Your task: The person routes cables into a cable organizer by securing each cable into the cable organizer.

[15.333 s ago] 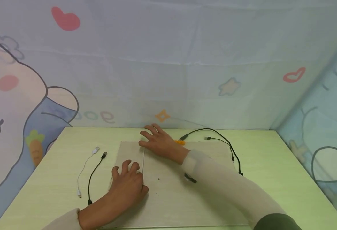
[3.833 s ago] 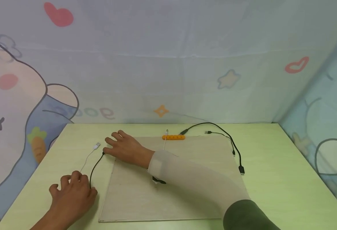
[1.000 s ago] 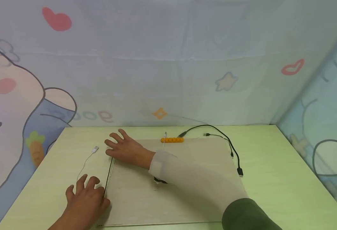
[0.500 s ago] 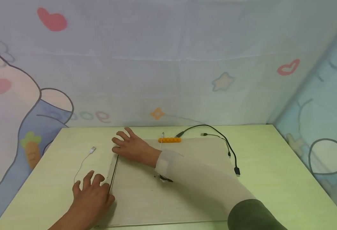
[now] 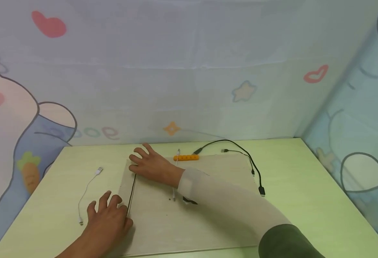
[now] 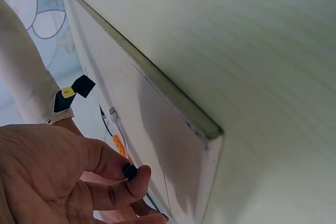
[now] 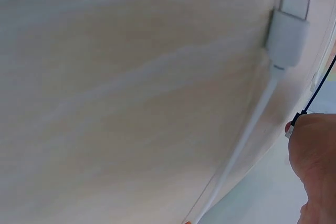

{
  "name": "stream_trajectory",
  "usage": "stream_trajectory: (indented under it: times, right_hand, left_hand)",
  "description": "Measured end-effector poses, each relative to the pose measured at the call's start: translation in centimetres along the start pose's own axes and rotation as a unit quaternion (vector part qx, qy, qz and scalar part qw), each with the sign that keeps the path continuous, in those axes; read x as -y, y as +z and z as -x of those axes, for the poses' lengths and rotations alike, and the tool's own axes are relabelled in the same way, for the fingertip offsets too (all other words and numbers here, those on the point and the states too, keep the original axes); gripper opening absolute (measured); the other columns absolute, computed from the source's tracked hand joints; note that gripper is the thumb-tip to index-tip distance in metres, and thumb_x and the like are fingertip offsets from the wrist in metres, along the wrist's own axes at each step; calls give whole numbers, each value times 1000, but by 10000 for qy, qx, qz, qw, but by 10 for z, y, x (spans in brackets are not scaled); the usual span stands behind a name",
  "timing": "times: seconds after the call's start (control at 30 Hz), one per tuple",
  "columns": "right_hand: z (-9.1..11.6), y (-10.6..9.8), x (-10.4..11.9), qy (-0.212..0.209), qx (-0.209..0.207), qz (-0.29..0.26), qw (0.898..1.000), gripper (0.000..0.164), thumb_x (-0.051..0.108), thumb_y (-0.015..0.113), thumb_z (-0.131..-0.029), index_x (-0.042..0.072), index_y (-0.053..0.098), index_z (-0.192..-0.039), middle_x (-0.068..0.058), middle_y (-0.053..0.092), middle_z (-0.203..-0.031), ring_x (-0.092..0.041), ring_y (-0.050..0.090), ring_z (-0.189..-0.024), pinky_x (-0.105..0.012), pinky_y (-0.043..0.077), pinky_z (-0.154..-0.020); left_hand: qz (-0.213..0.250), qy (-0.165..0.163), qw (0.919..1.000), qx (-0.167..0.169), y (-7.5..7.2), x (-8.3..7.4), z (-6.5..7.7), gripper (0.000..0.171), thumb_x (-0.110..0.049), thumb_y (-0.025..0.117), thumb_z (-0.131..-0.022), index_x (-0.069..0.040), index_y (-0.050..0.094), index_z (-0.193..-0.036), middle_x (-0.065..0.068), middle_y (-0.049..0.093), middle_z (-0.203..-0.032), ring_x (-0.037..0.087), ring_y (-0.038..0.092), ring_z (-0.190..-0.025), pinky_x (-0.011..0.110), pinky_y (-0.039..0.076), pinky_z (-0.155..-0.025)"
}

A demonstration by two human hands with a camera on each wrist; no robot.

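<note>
In the head view a thin black USB cable [image 5: 132,193] stretches between my two hands above the left part of the pale board [image 5: 192,233]. My left hand [image 5: 108,222], nearer me, pinches its small black plug [image 6: 129,170] between thumb and forefinger. At the far end my right hand [image 5: 151,165] grips the other plug, whose silver tip [image 7: 290,130] shows in the right wrist view. An orange cable clip strip [image 5: 186,157] lies at the board's back edge. A white cable [image 7: 236,153] crosses it and runs toward me, partly under my right forearm.
Left of the board lies another white USB cable [image 5: 86,190]. At the back right are a thick black cable [image 5: 240,147], its near plug reaching the strip, and a short thin black cable [image 5: 247,155]. A printed cloth [image 5: 189,71] stands behind the table.
Earlier both hands held the white cable over the board; now it lies across the orange strip. They then took the black cable from the table at left and carried it rightward over the board.
</note>
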State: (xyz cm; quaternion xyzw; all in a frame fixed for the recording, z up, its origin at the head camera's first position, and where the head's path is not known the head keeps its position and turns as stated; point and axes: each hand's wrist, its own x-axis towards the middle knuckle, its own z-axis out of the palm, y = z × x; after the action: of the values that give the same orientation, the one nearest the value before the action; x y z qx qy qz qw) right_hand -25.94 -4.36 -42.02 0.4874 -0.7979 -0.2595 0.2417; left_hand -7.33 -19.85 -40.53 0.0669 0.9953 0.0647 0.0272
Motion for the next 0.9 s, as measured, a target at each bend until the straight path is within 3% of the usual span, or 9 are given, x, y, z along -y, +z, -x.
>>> stream_trajectory:
  times: [0.7, 0.9]
  right_hand:
    - [26, 14, -15, 75, 68, -78, 9999, 23, 29, 42, -124, 32, 61, -136, 8, 53, -163, -23, 48, -155, -53, 38, -133]
    - [35, 18, -20, 157, 106, -63, 9998, 25, 28, 39, -125, 32, 61, -137, 8, 54, -163, -23, 49, -155, -53, 38, -134]
  left_hand:
    - [158, 294, 9994, -14, 4, -18, -9, 15, -17, 72, -97, -10, 69, -84, 18, 63, -136, 61, 37, -154, 88, 31, -111]
    - [168, 416, 9988, -181, 6, -27, -12, 15, -15, 72, -95, -10, 69, -82, 17, 64, -133, 60, 39, -153, 86, 32, -112]
